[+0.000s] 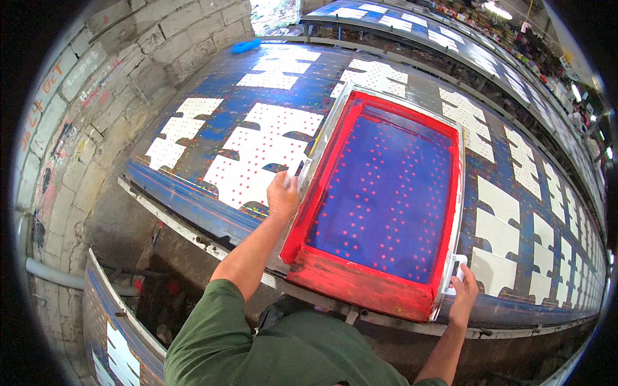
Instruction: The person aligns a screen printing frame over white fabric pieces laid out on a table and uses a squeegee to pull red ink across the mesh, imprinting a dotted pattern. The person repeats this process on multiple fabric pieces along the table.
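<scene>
A screen printing frame (380, 193) with red-inked edges and blue mesh marked with red dots lies over the long work table. My left hand (283, 193) is closed on a white handle (299, 167) at the frame's left side. At the lower right, my right hand (465, 288) has curled fingers on the other white handle (460, 261). Left of the frame lies a white cut panel (251, 148) with red dots. Plain white panels (496, 238) lie right of it. The table beneath the frame is hidden.
More white panels (277, 67) run along the paint-stained table, with a blue object (246, 46) at its back corner. A block wall (77, 128) and pipe (48, 273) stand left. Another table edge (121, 309) is at lower left; further tables (380, 18) are at the back.
</scene>
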Demonstrator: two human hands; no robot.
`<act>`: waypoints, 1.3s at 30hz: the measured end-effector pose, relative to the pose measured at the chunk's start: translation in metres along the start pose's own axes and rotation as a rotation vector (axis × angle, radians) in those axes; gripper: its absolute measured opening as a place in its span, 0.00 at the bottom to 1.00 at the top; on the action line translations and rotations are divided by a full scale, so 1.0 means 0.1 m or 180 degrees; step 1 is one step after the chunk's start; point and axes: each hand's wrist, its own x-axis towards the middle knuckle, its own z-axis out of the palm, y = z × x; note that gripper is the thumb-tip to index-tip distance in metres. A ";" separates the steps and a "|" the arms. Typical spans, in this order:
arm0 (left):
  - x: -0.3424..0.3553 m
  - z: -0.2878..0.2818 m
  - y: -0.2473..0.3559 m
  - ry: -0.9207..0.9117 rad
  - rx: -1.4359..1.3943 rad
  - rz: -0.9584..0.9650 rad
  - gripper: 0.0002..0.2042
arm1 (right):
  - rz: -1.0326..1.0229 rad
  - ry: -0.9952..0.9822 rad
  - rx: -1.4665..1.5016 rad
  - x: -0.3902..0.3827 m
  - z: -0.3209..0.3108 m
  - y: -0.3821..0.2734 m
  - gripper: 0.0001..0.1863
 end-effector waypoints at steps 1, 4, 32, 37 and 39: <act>0.00 0.00 -0.01 -0.0042 0.0062 -0.0025 0.15 | 0.0049 0.0079 -0.0039 0.00 0.02 0.01 0.28; 0.01 0.03 -0.07 -0.0108 0.0139 -0.0099 0.15 | -0.0256 0.0285 -0.0561 -0.03 0.15 -0.01 0.29; 0.03 0.17 -0.16 -0.0512 -0.0526 -0.0096 0.21 | -0.2359 -0.1406 -0.3214 -0.96 1.80 -1.04 0.23; 0.04 0.12 -0.11 -0.0558 -0.0560 -0.0137 0.20 | -0.1646 -0.1855 -0.3132 -0.76 1.85 -1.17 0.20; 0.09 0.10 -0.10 -0.0616 -0.0475 -0.0067 0.19 | -0.1276 -0.2278 -0.3094 -0.54 1.81 -1.25 0.19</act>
